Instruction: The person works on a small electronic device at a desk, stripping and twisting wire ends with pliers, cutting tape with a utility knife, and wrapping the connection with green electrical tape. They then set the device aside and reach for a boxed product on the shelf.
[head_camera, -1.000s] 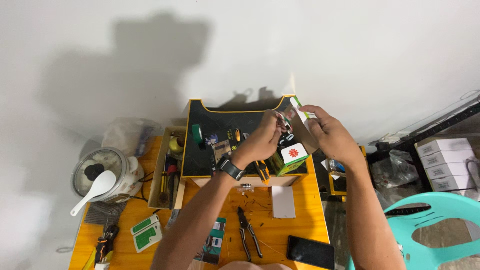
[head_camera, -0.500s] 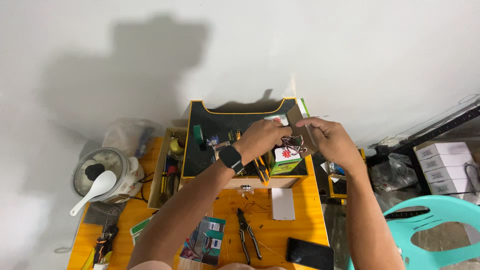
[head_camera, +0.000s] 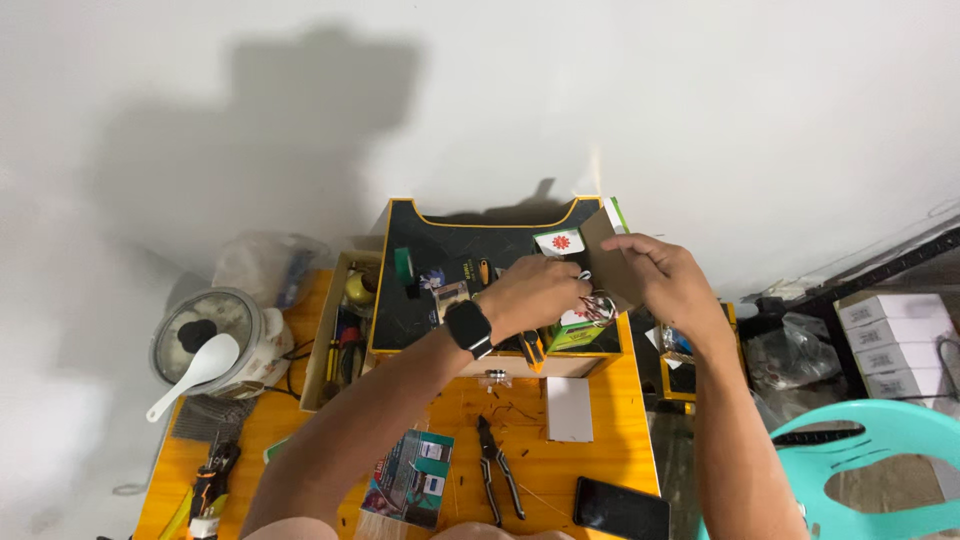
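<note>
My left hand (head_camera: 538, 296), with a black watch on the wrist, pinches a small bundle of thin wires (head_camera: 600, 308) at the open top of a green and white box (head_camera: 572, 332). My right hand (head_camera: 665, 283) grips the brown cardboard flap (head_camera: 607, 252) of that box. The box stands in the right end of a black tray with yellow edges (head_camera: 440, 222), and its white lid flap (head_camera: 560, 243) with a red mark sticks up behind my fingers. What lies inside the box is hidden.
On the orange table (head_camera: 605, 455) lie pliers (head_camera: 497, 470), a white box (head_camera: 568, 408), a black phone (head_camera: 620, 508) and a blister pack (head_camera: 410, 480). A rice cooker with a white spoon (head_camera: 205, 345) stands left, next to a wooden tool tray (head_camera: 318, 345). A turquoise chair (head_camera: 880, 465) and stacked white boxes (head_camera: 890, 340) are on the right.
Both hands have come down a little towards the green and white box. The wire bundle, held above the box before, is now at its opening.
</note>
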